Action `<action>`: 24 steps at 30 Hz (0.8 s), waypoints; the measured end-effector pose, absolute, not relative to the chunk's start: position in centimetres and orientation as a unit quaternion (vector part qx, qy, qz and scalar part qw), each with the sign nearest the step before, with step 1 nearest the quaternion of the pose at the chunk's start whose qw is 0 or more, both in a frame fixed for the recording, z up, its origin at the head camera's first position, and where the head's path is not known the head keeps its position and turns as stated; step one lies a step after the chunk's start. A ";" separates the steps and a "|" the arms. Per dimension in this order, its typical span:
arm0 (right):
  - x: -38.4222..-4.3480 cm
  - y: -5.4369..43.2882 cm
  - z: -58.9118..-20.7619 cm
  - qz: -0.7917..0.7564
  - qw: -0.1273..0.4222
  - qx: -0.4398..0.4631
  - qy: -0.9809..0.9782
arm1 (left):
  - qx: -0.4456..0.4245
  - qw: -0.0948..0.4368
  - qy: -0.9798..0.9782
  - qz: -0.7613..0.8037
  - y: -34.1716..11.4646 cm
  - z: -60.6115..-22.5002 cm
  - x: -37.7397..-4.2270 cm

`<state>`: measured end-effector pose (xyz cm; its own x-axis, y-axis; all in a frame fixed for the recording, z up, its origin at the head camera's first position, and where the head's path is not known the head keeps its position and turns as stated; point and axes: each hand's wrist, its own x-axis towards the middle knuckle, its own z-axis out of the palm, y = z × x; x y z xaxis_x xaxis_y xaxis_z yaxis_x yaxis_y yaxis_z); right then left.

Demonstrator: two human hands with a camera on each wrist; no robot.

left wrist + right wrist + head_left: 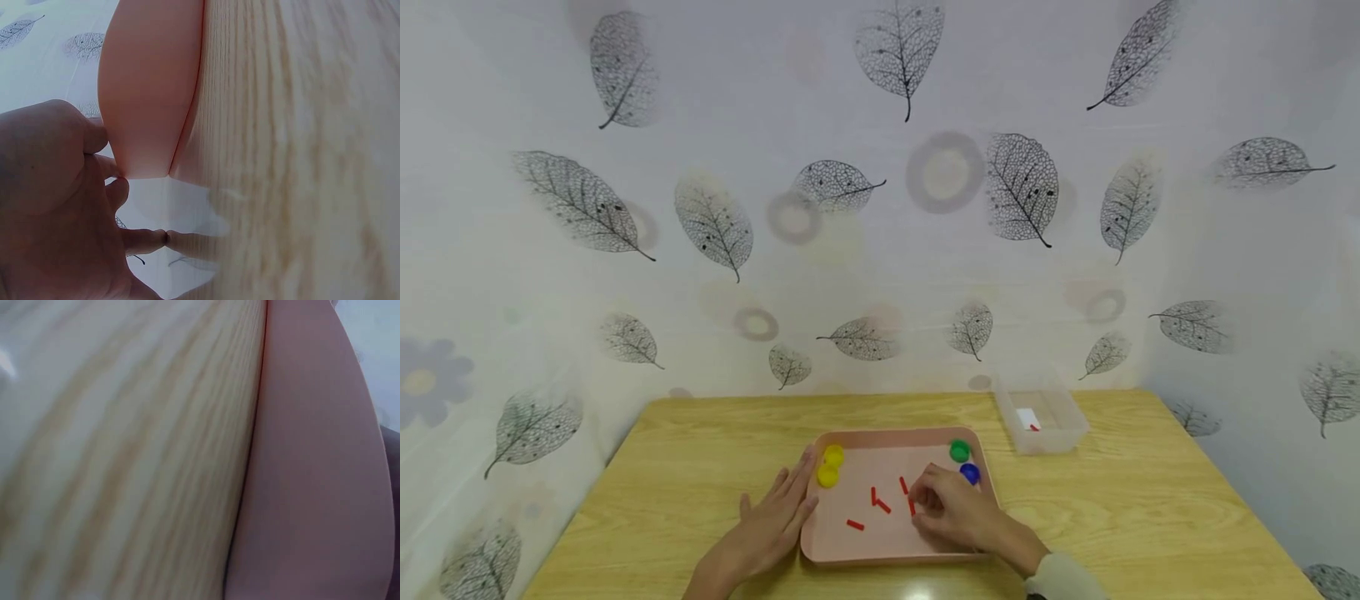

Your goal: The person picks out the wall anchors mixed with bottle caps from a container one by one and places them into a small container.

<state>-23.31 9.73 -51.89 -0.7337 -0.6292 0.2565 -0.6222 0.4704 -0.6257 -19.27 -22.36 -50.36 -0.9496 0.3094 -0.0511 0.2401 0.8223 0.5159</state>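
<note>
A pink tray (880, 550) lies on the table with several short red sticks (855, 525) scattered over its floor. My right hand (955, 508) is over the tray's right half, fingers curled, with thumb and forefinger at the two ends of one red stick (912, 507). In the right wrist view only the tray's outer wall (312, 462) shows clearly, with a dark sliver of the hand at the edge. Along the tray's left rim rests my left hand (767, 521), its fingers stretched out; the left wrist view shows that hand (62, 200) against the tray's wall (150, 81).
Two yellow caps (828, 476) sit in the tray's back left corner. A green cap (959, 451) and a blue cap (970, 473) are by its right side. Behind it to the right stands a clear plastic box (1052, 440) holding a white piece and something small and red.
</note>
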 end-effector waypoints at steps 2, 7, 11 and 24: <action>-23.2 9.7 -51.7 -0.362 0.012 -0.361 0.860 | 0.142 0.067 0.952 0.262 -22.4 -50.4 -19.2; -23.1 9.7 -51.7 -0.343 0.007 -0.354 0.870 | 0.140 0.070 0.951 0.265 -22.3 -50.3 -19.1; -22.9 10.0 -51.7 -0.327 -0.005 -0.351 0.877 | 0.144 0.068 0.951 0.264 -22.3 -50.4 -19.2; -22.5 10.6 -50.5 -0.334 -0.138 -0.388 0.848 | 0.147 0.064 0.953 0.257 -22.4 -50.4 -19.2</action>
<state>-22.51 10.60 -50.46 -0.6606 -0.5651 0.4942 -0.7503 0.4752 -0.4596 -19.19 -22.40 -50.40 -0.9488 0.3125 -0.0463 0.2468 0.8248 0.5088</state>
